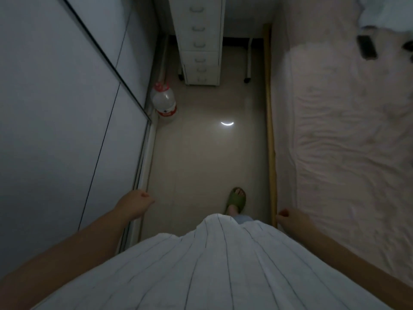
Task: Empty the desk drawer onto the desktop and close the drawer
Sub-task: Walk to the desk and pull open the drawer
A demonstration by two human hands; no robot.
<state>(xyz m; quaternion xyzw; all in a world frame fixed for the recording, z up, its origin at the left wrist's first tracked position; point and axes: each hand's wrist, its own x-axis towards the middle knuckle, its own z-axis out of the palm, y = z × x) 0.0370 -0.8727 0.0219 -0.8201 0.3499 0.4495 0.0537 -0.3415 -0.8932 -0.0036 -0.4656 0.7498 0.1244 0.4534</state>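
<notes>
A white drawer unit [201,39] on castors stands at the far end of a narrow aisle, with several drawers, all closed. Its top is out of view. My left hand [135,203] hangs at my side near the wardrobe, fingers loosely curled with nothing in them. My right hand [289,218] hangs beside the bed's edge, curled too, with red-painted nails and nothing held. Both hands are far from the drawer unit.
A grey sliding wardrobe [67,108] lines the left. A bed [335,142] with a pale sheet and wooden rail lines the right, with a dark phone [366,47] on it. A white and red plastic jug [164,102] stands on the floor at left. My slippered foot [236,199] is ahead.
</notes>
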